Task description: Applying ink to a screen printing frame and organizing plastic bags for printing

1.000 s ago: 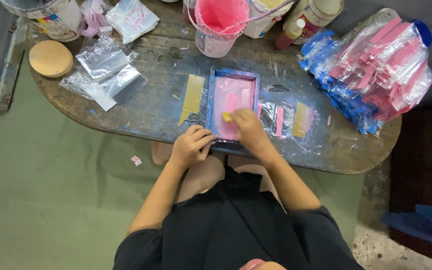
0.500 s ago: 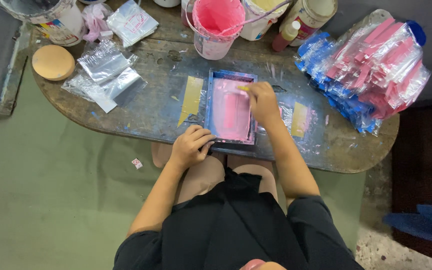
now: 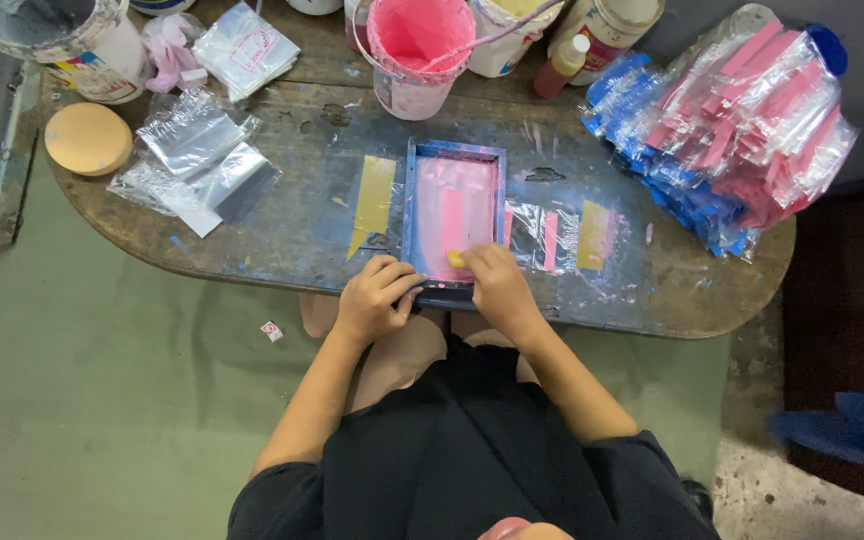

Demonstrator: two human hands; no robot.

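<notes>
two hands at near rim of blue printing frame [image 3: 452, 222], table [image 3: 282, 240] centre. left hand [image 3: 374, 298] clamped over frame's 7 o'clock corner. right hand [image 3: 494, 282] closed around small yellow squeegee [image 3: 455, 259] at 6 o'clock. frame's long axis 12-to-6; pink ink field at 12 o'clock from squeegee, right hand nearer.

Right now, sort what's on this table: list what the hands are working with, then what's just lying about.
In use:
blue-framed printing screen, steadied by left hand
small yellow squeegee, in right hand
clear bag with pink stripe, beside the frame

Lying about:
pink ink bucket
round wooden lid
clear bag stack
heap of printed bags
</notes>
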